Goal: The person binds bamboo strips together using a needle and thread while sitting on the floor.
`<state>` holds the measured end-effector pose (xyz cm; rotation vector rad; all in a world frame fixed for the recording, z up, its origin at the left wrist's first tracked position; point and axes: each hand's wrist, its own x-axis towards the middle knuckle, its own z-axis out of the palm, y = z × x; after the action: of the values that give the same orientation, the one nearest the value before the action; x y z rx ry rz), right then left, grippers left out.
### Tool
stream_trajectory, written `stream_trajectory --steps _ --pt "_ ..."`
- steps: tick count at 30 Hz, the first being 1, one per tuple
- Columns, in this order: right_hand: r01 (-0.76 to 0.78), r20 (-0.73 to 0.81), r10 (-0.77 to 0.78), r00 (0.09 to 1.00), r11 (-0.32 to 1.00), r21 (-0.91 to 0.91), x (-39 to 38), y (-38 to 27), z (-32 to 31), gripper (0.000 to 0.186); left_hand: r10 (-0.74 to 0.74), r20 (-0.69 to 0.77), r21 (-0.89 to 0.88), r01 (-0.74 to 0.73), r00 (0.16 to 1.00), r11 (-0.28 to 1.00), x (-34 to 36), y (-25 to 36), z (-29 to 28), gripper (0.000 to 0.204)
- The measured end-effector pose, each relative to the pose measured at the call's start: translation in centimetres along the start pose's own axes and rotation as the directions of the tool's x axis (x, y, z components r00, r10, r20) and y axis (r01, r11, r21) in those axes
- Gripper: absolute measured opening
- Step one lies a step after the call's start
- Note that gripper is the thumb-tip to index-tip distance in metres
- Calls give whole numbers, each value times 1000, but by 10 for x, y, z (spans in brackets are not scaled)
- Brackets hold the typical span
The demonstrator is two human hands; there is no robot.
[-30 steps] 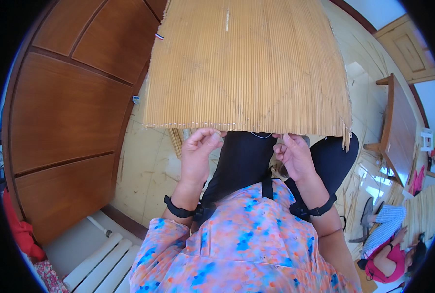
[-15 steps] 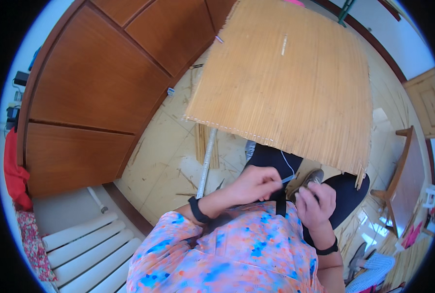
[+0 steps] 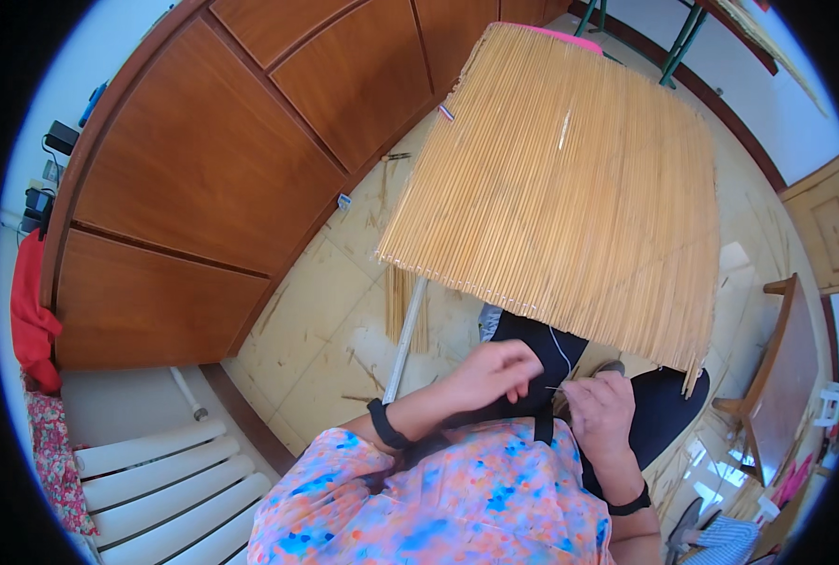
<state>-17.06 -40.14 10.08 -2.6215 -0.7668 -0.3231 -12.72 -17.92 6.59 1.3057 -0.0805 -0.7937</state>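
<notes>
Here: thread (image 3: 561, 349), reed mat's (image 3: 561, 188) near edge.
Right hand (image 3: 600, 410) pinches needle-like sliver (image 3: 552, 388), presumably baring tip; left hand's (image 3: 497, 375) grip we can't tell.

They wear a pink-blue top (image 3: 495, 499), dark trousers (image 3: 662, 405), 2 black wristbands (image 3: 383, 426).

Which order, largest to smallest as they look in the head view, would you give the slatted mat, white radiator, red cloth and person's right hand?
1. Slatted mat
2. White radiator
Unranked, both smaller: red cloth and right hand; they look too alike in size.
</notes>
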Motion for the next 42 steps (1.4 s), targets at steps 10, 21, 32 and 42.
stream_trajectory --steps 10,21,32,42 --pt "-359 265 843 469 -93 929 -32 27 14 16 128 -513 -605 -463 849 648 24 -5 -76 45" --pt "-195 347 831 435 -289 937 -27 34 5 11 79 -540 -555 -425 838 715 39 -6 -72 36" --pt "32 276 886 372 -309 950 -23 48 24 15 52 -534 -575 -407 844 709 28 -13 -90 38" --pt "76 275 868 413 -334 939 -22 56 22 17 121 -826 -338 -655 551 675 -30 20 -202 73"
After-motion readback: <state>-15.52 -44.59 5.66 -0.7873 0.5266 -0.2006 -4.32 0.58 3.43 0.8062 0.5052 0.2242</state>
